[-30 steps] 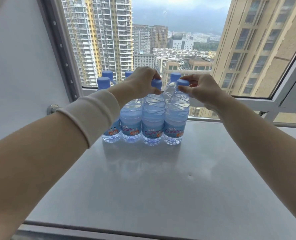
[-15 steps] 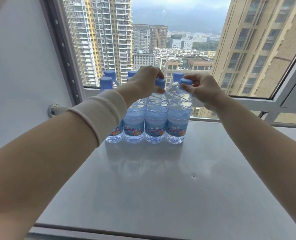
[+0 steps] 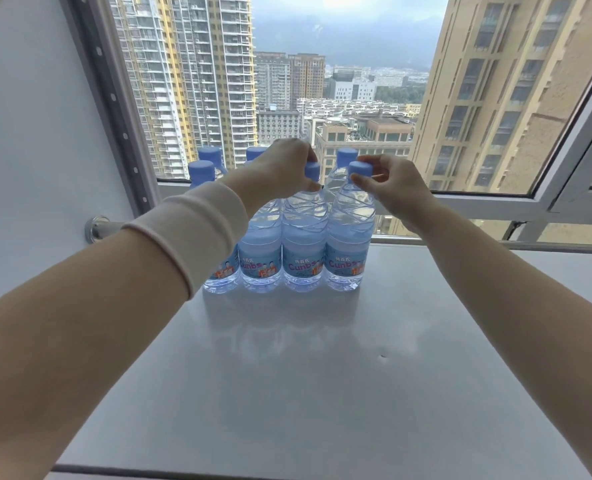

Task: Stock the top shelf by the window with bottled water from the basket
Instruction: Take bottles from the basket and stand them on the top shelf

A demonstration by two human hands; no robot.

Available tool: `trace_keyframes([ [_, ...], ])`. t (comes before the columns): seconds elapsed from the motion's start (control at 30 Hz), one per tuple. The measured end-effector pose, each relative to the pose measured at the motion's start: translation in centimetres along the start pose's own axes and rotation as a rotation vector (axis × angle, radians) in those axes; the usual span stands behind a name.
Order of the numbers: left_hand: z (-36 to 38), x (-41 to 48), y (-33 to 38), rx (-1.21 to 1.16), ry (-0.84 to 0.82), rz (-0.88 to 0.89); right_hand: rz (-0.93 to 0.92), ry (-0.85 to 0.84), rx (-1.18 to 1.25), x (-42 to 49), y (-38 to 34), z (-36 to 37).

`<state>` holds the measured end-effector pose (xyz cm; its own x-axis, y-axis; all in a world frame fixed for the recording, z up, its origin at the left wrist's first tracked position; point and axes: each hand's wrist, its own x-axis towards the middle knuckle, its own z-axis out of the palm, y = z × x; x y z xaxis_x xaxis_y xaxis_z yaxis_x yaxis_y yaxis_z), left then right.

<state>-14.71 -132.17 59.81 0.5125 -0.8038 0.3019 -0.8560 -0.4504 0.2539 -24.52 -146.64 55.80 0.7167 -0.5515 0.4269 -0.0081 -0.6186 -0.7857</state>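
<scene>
The end bottle (image 3: 347,237) of the front row stands upright on the shelf (image 3: 322,393). Its blue cap is pinched between the thumb and curled fingers of the right hand (image 3: 393,190). Touching it, on that hand's left, the neighbouring bottle (image 3: 303,244) stands the same way, and the left hand (image 3: 284,171) curls its fingers over and round that cap. The 2 hands sit near each other at cap height, not touching.

Left of the left hand, 2 more front bottles (image 3: 260,258) bring the row to 4, side by side, with their labels facing the person. The one just below the left wrist has its cap hidden by the hand, and the forearm partly covers the outermost one. Beyond both hands, toward the glass, the caps of 3 back-row bottles (image 3: 346,154) show; how many stand there in all cannot be told.

A pale wristband (image 3: 190,233) wraps the left forearm behind the hand. The grey shelf top reflects the bottles faintly on the near side of the hands. A small dark speck (image 3: 383,356) lies on the shelf nearer than the right hand, well apart from it. A metal rail (image 3: 95,228) is fixed to the wall left of the left hand and passes behind the bottles. Past the hands are the window (image 3: 461,202) and, outside it, tower blocks (image 3: 190,81).
</scene>
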Motion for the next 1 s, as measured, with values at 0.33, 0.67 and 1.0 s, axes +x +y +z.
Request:
trace_keyframes([
  [0.33, 1.0, -2.1, -0.1, 0.147, 0.089, 0.091, -0.024, 0.033, -0.308, -1.0, -0.7, 0.6],
  [0.67, 2.6, -11.1, 5.5, 0.196, 0.182, 0.053, -0.103, 0.064, -0.703, -12.7, 0.0, -3.3],
  [1.0, 9.3, -24.6, 18.6, 0.163, 0.036, -0.011, -0.098, -0.105, -0.806, -32.7, 3.8, -13.0],
])
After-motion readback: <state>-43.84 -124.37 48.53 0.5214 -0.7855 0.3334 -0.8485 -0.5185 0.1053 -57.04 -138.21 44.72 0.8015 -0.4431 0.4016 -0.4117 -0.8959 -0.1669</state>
